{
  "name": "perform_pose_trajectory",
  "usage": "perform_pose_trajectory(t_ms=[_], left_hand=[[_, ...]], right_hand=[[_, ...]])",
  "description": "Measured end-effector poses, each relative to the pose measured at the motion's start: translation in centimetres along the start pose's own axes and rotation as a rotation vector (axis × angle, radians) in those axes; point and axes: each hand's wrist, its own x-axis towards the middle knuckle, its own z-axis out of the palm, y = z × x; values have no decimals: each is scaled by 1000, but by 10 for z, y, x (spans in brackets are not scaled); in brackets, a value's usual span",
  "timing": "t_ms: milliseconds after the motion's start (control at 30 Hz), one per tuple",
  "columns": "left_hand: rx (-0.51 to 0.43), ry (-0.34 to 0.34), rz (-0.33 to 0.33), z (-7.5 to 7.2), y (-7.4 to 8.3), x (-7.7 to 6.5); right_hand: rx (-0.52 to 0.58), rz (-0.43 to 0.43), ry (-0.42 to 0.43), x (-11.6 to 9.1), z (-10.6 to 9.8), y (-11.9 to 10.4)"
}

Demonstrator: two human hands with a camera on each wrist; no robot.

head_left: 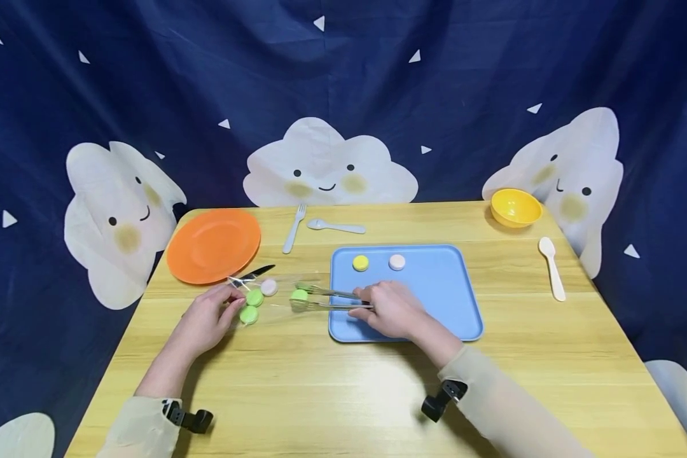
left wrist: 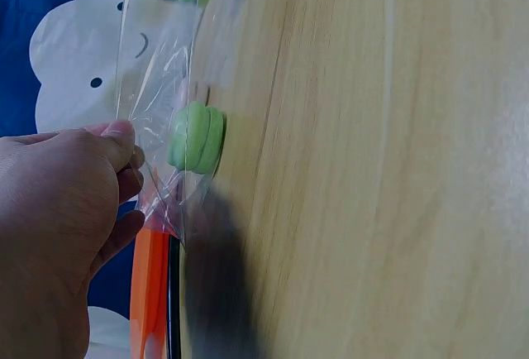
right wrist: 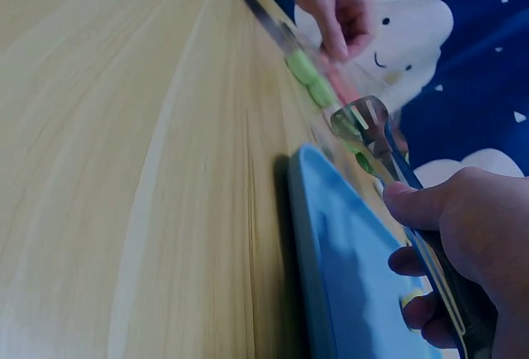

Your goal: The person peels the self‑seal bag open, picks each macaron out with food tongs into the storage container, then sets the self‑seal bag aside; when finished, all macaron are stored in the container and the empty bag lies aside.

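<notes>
My left hand pinches the edge of a clear plastic bag lying on the table. Inside it are two green macarons and a pale pink macaron. My right hand grips metal tongs over the left part of a blue tray. The tong tips reach left to the bag, on either side of another green macaron; whether they press on it I cannot tell. On the tray sit a yellow macaron and a pale pink one.
An orange plate stands at the back left, with a dark-bladed knife near it. A grey fork and a grey spoon lie behind the tray. Toward the right are a yellow bowl and a white spoon.
</notes>
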Motion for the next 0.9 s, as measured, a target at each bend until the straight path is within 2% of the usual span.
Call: perform_pose_trajectory(t_ms=[400, 900], left_hand=[[10, 5, 16, -1, 1, 1], [1, -17, -11, 0, 1, 1]], right_hand=[[65, 62, 116, -43, -29, 35], [-17, 265, 200, -100, -64, 83]])
